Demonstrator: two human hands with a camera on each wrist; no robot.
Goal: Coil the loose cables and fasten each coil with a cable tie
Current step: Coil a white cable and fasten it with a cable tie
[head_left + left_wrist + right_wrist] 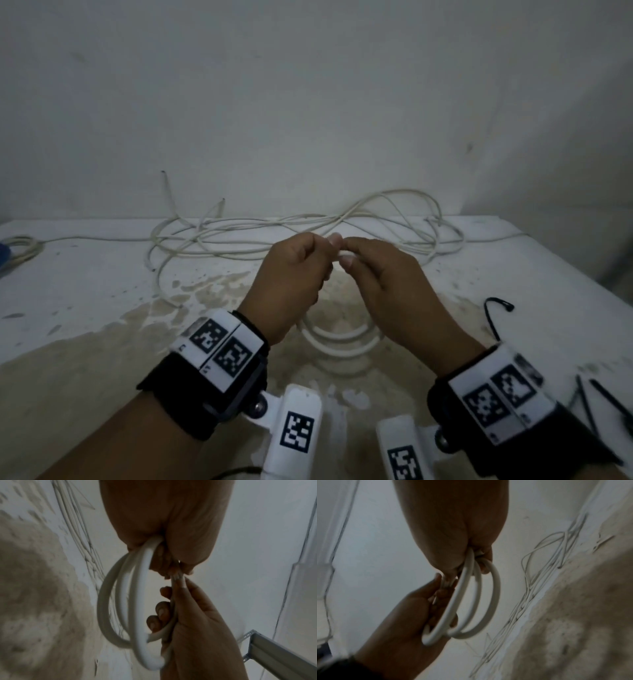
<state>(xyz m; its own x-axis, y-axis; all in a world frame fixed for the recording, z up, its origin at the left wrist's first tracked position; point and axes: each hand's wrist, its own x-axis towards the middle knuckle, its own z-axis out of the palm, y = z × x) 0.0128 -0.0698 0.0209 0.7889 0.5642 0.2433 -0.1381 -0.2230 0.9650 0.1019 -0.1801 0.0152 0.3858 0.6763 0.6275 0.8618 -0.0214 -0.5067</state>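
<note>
Now gripping the white coil point(137, 601) between left hand point(291, 274) and right hand point(383, 284), fingers curled round it (no tie on yet). Could spring open if loosened.

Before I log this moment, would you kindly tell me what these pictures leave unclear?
- Head view: the top of the white coil is hidden behind the left hand and right hand.
- Left wrist view: what the fingers pinch at the coil's top is blurred; a tie cannot be confirmed.
- Head view: the black cable ties are cut by the right edge; their count is unclear.
</note>
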